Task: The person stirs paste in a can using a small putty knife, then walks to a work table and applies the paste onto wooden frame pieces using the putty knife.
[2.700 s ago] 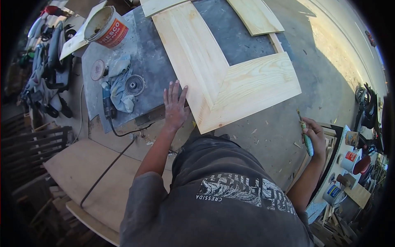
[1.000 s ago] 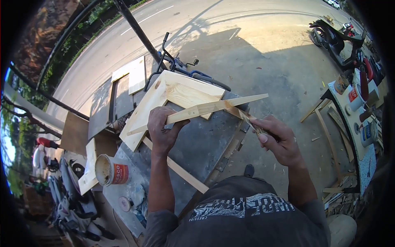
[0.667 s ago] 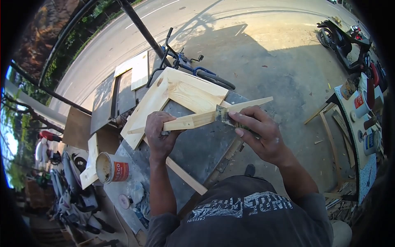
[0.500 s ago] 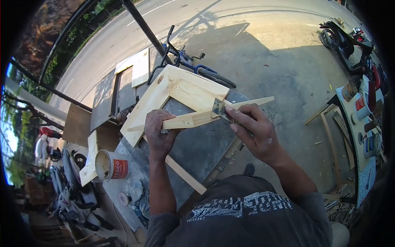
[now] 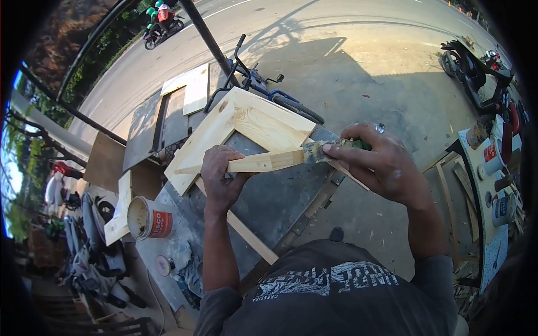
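My left hand [image 5: 219, 176] is closed around a pale wooden piece [image 5: 263, 163], raised over the dark work table [image 5: 266, 210]. The piece has a joint line and small dark holes along its face. My right hand [image 5: 386, 162] grips a putty knife [image 5: 316, 152] with a green handle; its stained blade lies at the right end of the wood. Behind the hands a wide pale wooden frame [image 5: 255, 120] meets in a corner. A narrow wooden strip [image 5: 252, 238] runs toward my body.
An open white tub [image 5: 161, 224] with an orange label stands on the table's left, near a cloth [image 5: 188, 266]. Beyond the table are a bicycle [image 5: 269, 92] and a post. At right, a side table [image 5: 493, 224] carries several tubs. Two riders pass on a motorcycle [image 5: 162, 25].
My right hand and the putty knife have moved right and slightly up, toward the end of the wood. My left hand keeps its hold. A motorcycle has appeared on the road.
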{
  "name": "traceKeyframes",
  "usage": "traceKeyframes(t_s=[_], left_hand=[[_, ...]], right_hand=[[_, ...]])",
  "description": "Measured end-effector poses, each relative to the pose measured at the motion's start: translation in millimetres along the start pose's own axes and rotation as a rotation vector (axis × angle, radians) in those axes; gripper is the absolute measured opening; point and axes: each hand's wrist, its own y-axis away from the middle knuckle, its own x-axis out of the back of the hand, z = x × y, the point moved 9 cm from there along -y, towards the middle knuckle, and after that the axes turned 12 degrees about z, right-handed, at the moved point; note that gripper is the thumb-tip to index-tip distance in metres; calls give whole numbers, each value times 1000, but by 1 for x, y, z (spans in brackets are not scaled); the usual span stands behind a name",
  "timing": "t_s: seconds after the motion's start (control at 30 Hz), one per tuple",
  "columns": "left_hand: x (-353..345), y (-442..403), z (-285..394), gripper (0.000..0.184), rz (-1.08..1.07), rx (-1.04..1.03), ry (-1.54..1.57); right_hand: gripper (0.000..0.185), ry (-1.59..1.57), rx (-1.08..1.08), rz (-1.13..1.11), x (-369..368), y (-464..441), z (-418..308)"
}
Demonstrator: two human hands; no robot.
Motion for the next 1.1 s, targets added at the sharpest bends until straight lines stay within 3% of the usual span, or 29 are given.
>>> traceKeyframes(t_s=[0.17,0.57,1.1], left_hand=[[1,1,-6,34,24,79,15],[0,1,-1,30,-5,22,-9],[2,0,-2,33,28,62,1]], right_hand=[[36,58,74,18,1,-9,-17],[37,90,125,51,4,-15,-28],[34,194,7,-91,5,2,-14]])
